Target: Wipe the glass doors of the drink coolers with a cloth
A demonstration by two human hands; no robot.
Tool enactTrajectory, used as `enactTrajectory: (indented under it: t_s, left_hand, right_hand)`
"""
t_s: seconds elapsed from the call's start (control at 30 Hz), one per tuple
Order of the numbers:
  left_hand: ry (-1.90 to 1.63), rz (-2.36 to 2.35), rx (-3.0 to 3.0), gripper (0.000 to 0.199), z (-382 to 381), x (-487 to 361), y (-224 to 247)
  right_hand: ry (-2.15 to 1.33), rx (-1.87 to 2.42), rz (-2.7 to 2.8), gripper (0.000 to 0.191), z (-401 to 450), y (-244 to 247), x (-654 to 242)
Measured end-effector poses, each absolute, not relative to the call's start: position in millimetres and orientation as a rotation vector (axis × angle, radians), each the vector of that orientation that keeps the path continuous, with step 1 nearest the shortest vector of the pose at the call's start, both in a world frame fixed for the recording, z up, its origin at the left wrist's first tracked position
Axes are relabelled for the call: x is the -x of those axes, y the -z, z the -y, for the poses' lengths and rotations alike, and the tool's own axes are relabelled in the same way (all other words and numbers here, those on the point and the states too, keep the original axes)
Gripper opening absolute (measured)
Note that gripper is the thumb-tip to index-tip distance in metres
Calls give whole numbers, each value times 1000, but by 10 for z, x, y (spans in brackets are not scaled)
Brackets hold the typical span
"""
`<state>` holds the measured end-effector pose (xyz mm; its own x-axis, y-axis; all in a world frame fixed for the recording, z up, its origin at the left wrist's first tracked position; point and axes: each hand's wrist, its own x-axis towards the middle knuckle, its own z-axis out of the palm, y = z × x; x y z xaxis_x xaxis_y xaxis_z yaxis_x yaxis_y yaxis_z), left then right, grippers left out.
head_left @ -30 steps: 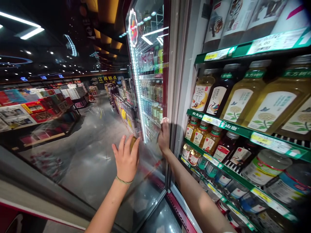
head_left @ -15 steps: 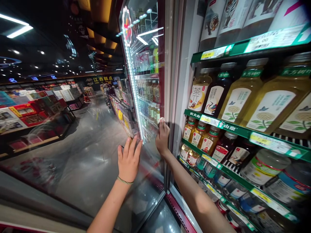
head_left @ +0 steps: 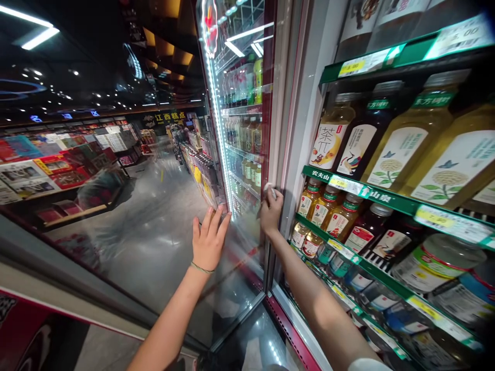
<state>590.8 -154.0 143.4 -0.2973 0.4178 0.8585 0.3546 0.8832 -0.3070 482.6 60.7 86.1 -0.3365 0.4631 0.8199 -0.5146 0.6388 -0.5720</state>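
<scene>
My left hand [head_left: 209, 239] lies with its fingers spread against the glass door [head_left: 166, 278] of a drinks cooler, a thin band round its wrist. My right hand [head_left: 270, 214] is closed, its fingers pinching a small white wad [head_left: 269, 186] that looks like tissue or cloth. The wad presses at the hinge side of the door, close to the upright frame [head_left: 284, 103]. Most of the wad is hidden by the fingers. The door stands swung outward, the cooler's shelves uncovered at right.
Bottled drinks [head_left: 394, 149] fill several cooler shelves, with green price strips [head_left: 386, 198] along their edges. Seen through or reflected in the glass are a lit bottle cabinet [head_left: 243, 129], stacked boxed goods [head_left: 58, 170] and a shop aisle floor [head_left: 154, 206].
The view has shifted, so the door and shelves appear farther right. My right hand has tilted slightly and still pinches the white wad; my left hand stays spread on the glass.
</scene>
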Motion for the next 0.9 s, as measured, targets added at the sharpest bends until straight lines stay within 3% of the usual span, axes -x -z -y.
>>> enactTrajectory:
  t_s: [0.1,0.23,0.4,0.53,0.67,0.83,0.9]
  left_hand:
    - [-67,1911,571,49,1533,-5919,-1424]
    - [-20,1931,588,53,1564,-5908,-1398]
    - [-1,1960,645,60,1626,-5911,-1362]
    - [-22,1935,641,58,1637,-5916,-1360]
    - [-48,1904,672,55,1680,-5934,-1293]
    - [-24,1911,714,59,1796,-5986,-1090]
    - [-18,1924,736,60,1833,-5999,-1035]
  right_hand:
    - [-989,48,1679,49,-454,-774,-4902]
    - [-874,-237,1834,42,-220,-637,-5029]
    - [-926,-15,1771,51,-239,-534,-5066]
    - [-883,-249,1873,44,-235,-476,-5133]
    - [-882,-25,1836,53,-143,-493,-5179]
    - [-845,-174,1878,49,-10,-491,-5140]
    - [-893,-44,1853,55,-25,-468,-5111]
